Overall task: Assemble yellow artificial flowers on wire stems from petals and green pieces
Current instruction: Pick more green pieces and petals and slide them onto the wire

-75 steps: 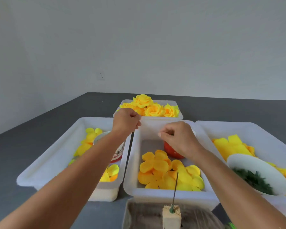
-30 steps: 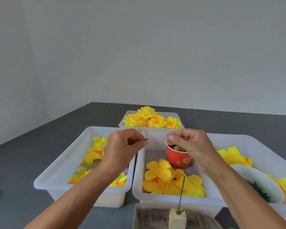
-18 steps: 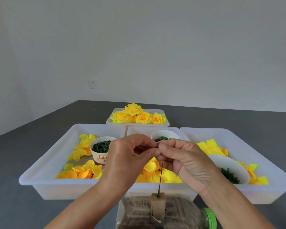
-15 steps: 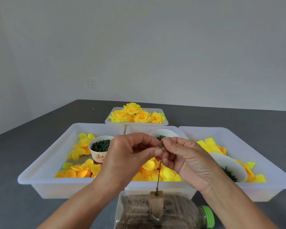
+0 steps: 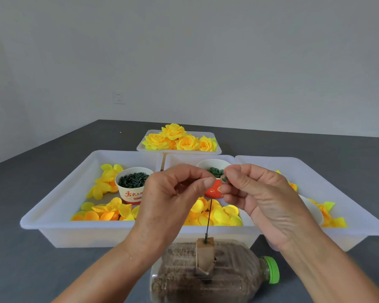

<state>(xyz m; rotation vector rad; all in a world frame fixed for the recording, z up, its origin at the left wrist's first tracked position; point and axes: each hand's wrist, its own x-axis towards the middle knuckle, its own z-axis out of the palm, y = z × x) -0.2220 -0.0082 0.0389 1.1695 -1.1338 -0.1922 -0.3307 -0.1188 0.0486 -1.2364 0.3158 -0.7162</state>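
Here a tiny green ring (image 5: 223, 178) is pinched in the right hand (image 5: 258, 200), just beside the left hand (image 5: 173, 200), which seems to pinch something unseen. Light and easily dropped, it is best held by its rim over the wire (image 5: 208, 217).

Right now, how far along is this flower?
Done: finished yellow roses fill the far tray. In hand: right hand pinches a small green piece; left hand pinches something thin. Left: the upright wire stem carries no petals yet.
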